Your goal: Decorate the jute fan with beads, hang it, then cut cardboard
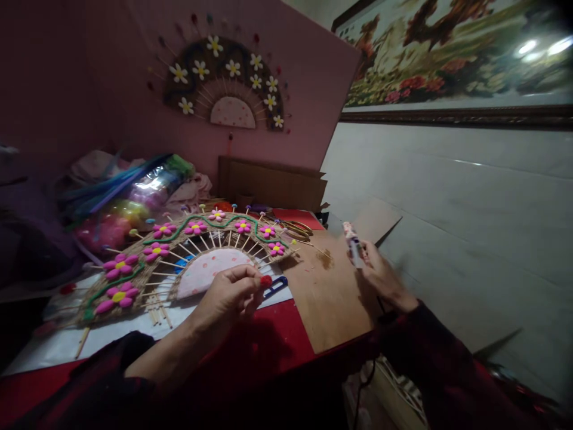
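My left hand (230, 295) is closed, pinching a small red pom-pom (265, 281) between thumb and fingertips. It is in front of a fan-shaped craft piece (197, 230) of twine and sticks, with pink flowers, a wavy green line and a pale half-round centre (210, 272). To the right, my right hand (380, 272) is wrapped round a white, patterned glue gun (353, 243), held over the edge of a brown board (331, 298). A dark cord hangs below that hand. Behind the left fingertips lies a blue plastic handle (275, 288).
Scissors (298, 227) and a red sheet (299, 218) lie at the back. Bags of coloured pom-poms (134, 200) are piled at left. A similar fan with white flowers (233, 69) hangs on the pink wall. A tiled wall (470, 203) bounds the right side.
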`<state>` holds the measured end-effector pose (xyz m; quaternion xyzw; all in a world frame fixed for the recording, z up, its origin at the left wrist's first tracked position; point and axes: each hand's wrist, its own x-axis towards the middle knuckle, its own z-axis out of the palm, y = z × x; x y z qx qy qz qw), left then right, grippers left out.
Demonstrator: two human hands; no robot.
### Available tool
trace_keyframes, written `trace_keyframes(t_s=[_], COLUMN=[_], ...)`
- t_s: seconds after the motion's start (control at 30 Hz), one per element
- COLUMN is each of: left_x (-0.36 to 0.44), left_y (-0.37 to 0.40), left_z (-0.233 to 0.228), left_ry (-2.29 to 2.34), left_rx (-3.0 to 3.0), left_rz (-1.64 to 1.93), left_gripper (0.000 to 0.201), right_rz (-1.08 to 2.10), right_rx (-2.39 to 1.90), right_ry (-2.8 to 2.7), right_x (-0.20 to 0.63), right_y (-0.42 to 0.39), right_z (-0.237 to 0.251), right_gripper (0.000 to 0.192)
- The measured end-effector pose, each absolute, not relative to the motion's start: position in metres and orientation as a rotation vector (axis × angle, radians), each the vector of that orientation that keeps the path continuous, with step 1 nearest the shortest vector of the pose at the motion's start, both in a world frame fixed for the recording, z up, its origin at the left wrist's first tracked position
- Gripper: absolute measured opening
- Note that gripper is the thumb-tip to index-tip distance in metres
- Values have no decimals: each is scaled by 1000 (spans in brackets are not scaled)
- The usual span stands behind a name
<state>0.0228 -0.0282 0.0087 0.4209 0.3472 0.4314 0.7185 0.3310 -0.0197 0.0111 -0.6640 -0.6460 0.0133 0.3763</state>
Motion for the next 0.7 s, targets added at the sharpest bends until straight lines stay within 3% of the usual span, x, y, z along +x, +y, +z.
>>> trace_keyframes(t_s=[0.27, 0.4, 0.5, 0.57, 0.7], left_x=[21, 20, 20, 21, 23], left_y=[-30, -30, -29, -28, -25], left_z=[16, 13, 11, 10, 7], left_ry=[819, 797, 798, 808, 817], left_rx=[920, 965, 980, 1006, 1010], left_rz=[994, 1009, 1031, 1047, 1050], left_gripper=[26, 28, 27, 27, 27], right_rz=[-36, -265, -355, -205, 557], right_rx=[-1945, -2012, -1864, -1676, -1389], right_ry=[-2158, -2162, -2077, -1964, -1734], right_x=[338, 332, 321, 306, 260], right_y=[1, -4, -13, -20, -35], right_z=[-16, -17, -5, 2, 5], right_gripper=[42, 48, 38, 29, 26])
